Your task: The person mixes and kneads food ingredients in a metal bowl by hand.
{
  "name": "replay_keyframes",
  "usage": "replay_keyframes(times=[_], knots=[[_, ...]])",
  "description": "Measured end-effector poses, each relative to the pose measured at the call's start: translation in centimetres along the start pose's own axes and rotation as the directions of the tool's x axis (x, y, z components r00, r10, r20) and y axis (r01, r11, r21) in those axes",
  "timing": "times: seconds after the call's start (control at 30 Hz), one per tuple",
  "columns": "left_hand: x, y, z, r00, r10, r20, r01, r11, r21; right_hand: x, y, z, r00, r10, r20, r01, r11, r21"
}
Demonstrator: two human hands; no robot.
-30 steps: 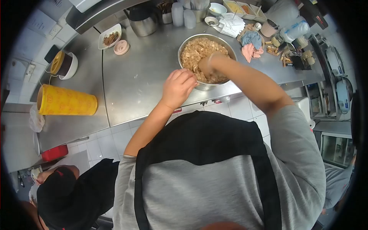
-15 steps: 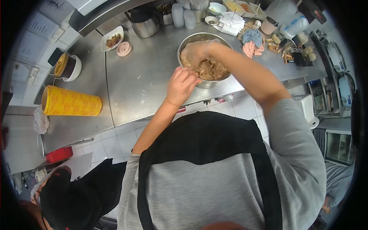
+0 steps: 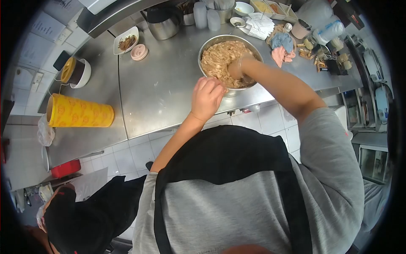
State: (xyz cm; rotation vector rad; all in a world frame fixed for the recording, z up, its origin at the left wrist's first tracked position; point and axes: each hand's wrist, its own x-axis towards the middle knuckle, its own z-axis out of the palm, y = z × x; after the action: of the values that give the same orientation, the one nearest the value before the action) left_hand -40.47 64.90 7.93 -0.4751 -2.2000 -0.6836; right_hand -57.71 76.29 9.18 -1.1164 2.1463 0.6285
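Observation:
A round metal bowl (image 3: 200, 55) near the counter's front edge holds a light brown, wet, lumpy mixture (image 3: 222, 55) that looks like minced meat. My left hand (image 3: 207, 96) is closed on the bowl's near rim, its fingers curled over the edge. Inside the bowl, my right hand (image 3: 240, 67) is sunk into the mixture at the right side. It seems to wear a thin clear glove, and its fingers are hidden in the mixture.
On the steel counter (image 3: 156, 93) stand a yellow patterned cylinder (image 3: 82, 111), a white dish of food (image 3: 126, 41), a pink lid (image 3: 139, 52) and a metal pot (image 3: 164, 27). Cloths (image 3: 282, 48) lie right of the bowl. Someone in black (image 3: 80, 220) is at lower left.
My right hand has moved from the bowl's left side to its right and deeper into the mixture, uncovering the left part. My left hand stays on the rim.

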Motion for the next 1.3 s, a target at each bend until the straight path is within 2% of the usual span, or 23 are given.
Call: replay_keyframes(times=[0.13,0.23,0.27,0.3,0.33,0.37,0.4,0.43,0.47,0.53,0.57,0.67,0.73,0.8,0.9,0.97,1.03,1.13,1.23,1.3], knots=[[0.7,0.1,-0.3,1.000,-0.018,0.015,0.017,1.000,0.019,-3.3,1.0,-3.9,0.974,-0.208,0.085,0.216,0.970,-0.108],[0.7,0.2,-0.2,1.000,-0.009,-0.022,0.009,1.000,0.009,-7.5,1.7,-7.5,0.969,-0.247,-0.031,0.246,0.969,-0.017],[0.7,0.2,-0.1,0.999,-0.008,-0.036,0.008,1.000,0.004,-6.7,2.6,-8.2,0.960,-0.277,-0.028,0.275,0.926,0.259],[0.6,0.1,0.0,0.999,0.005,-0.033,-0.005,1.000,0.003,-5.4,3.6,-8.8,0.950,-0.310,-0.032,0.281,0.807,0.519],[0.5,-0.1,0.0,0.999,0.018,-0.031,-0.017,1.000,0.002,-4.1,4.6,-9.5,0.939,-0.342,-0.037,0.257,0.625,0.737],[0.6,-0.4,0.1,0.999,0.034,-0.032,-0.034,0.999,0.002,-2.1,4.6,-9.2,0.945,-0.316,-0.085,0.261,0.570,0.779],[0.8,-0.5,0.0,0.999,0.033,-0.028,-0.033,0.999,0.003,0.2,3.4,-8.0,0.958,-0.236,-0.165,0.285,0.699,0.656],[0.8,-0.4,0.0,0.999,0.028,-0.024,-0.028,1.000,0.002,2.3,1.7,-6.5,0.951,-0.170,-0.257,0.271,0.857,0.438],[0.7,-0.3,-0.1,1.000,0.020,-0.019,-0.020,1.000,0.000,4.0,-0.2,-5.0,0.951,-0.093,-0.294,0.164,0.959,0.230],[0.9,-0.4,0.2,0.999,0.003,-0.037,-0.004,1.000,-0.004,5.0,-2.7,-3.8,0.962,-0.042,-0.270,0.036,0.999,-0.027],[0.5,-0.2,0.2,0.999,-0.006,-0.037,0.006,1.000,-0.008,4.9,-2.9,-3.8,0.966,-0.084,-0.243,0.057,0.992,-0.116],[0.6,0.4,-0.3,0.999,-0.047,-0.001,0.047,0.994,0.100,1.1,-1.7,-7.0,0.941,-0.318,-0.119,0.281,0.926,-0.253],[0.4,0.3,0.0,0.999,-0.053,-0.007,0.053,0.995,0.082,-3.0,-0.2,-9.4,0.906,-0.416,-0.077,0.396,0.899,-0.186],[-0.1,0.4,0.2,0.998,-0.060,0.003,0.060,0.996,0.065,-9.4,1.9,-12.0,0.902,-0.429,-0.050,0.428,0.872,0.238],[-0.1,0.6,0.3,0.998,-0.053,0.014,0.052,0.997,0.059,-8.7,2.8,-9.6,0.935,-0.345,-0.086,0.348,0.937,0.024],[-0.3,0.7,0.3,0.999,-0.053,0.012,0.052,0.996,0.068,-1.8,3.5,-2.7,0.873,-0.321,-0.366,0.399,0.903,0.158],[0.0,1.0,-0.1,0.999,-0.041,-0.003,0.041,0.995,0.094,2.4,1.2,-0.5,0.939,0.020,-0.343,0.032,0.989,0.145],[-0.3,0.9,-0.6,0.999,-0.043,-0.018,0.045,0.992,0.121,1.0,0.5,-4.1,0.918,-0.252,-0.306,0.282,0.957,0.060],[-0.4,0.5,-1.2,0.996,-0.089,-0.028,0.092,0.983,0.161,-4.5,-0.6,-10.2,0.958,-0.228,-0.177,0.264,0.940,0.216],[-0.6,0.4,-1.4,0.993,-0.106,-0.059,0.115,0.978,0.173,-4.0,0.9,-12.9,0.928,-0.359,-0.101,0.368,0.840,0.400]])
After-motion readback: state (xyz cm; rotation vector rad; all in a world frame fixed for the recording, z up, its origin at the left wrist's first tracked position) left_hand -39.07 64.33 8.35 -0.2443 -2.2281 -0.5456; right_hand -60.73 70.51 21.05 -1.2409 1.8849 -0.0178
